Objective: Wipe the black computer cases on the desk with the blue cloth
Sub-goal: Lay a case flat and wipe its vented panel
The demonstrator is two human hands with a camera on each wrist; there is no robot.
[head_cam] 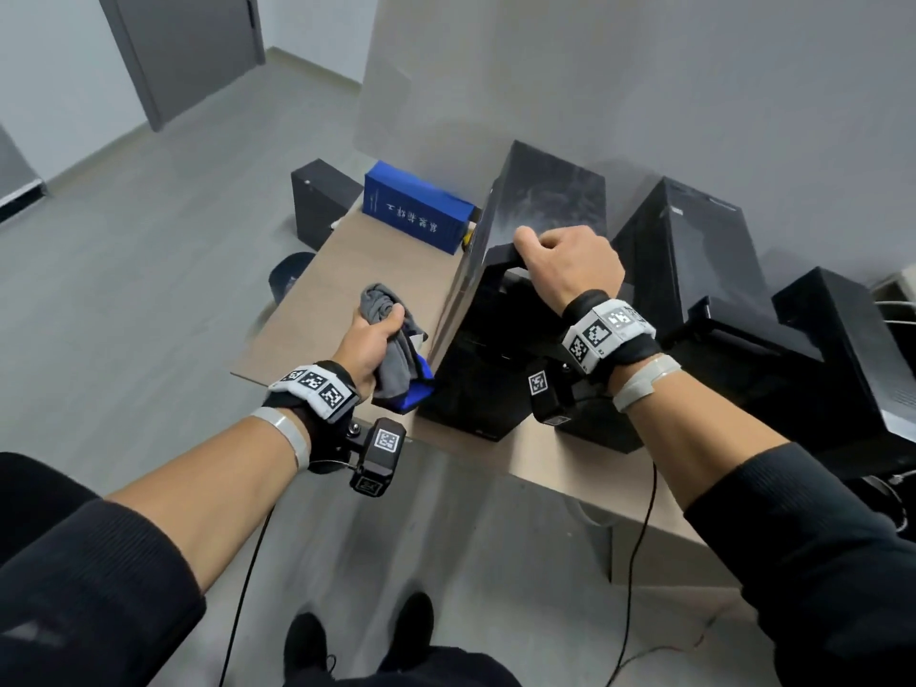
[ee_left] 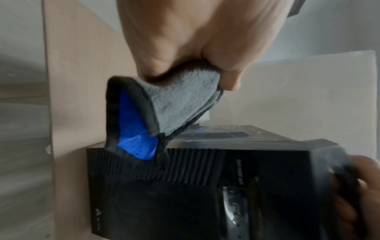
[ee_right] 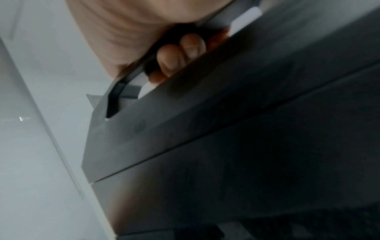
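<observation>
My left hand [head_cam: 372, 334] grips a bunched cloth [head_cam: 396, 349], grey on one side and blue on the other, just left of the nearest black computer case [head_cam: 488, 349]. In the left wrist view the cloth [ee_left: 164, 110] hangs from my fist [ee_left: 195, 48] and its lower edge touches the ribbed front of that case [ee_left: 185, 186]. My right hand [head_cam: 565, 262] is curled round the black handle bar on top of the case. The right wrist view shows its fingers [ee_right: 176, 56] wrapped under the handle [ee_right: 131, 78] of the case [ee_right: 226, 146]. Two more black cases [head_cam: 689, 250] [head_cam: 837, 349] stand to the right.
The cases stand on a light wooden desk [head_cam: 347, 270] against a grey wall. A blue box [head_cam: 416, 210] lies at the desk's far end, with a small black box [head_cam: 319, 200] and a dark bin [head_cam: 290, 272] on the floor beyond. Cables hang below the desk edge.
</observation>
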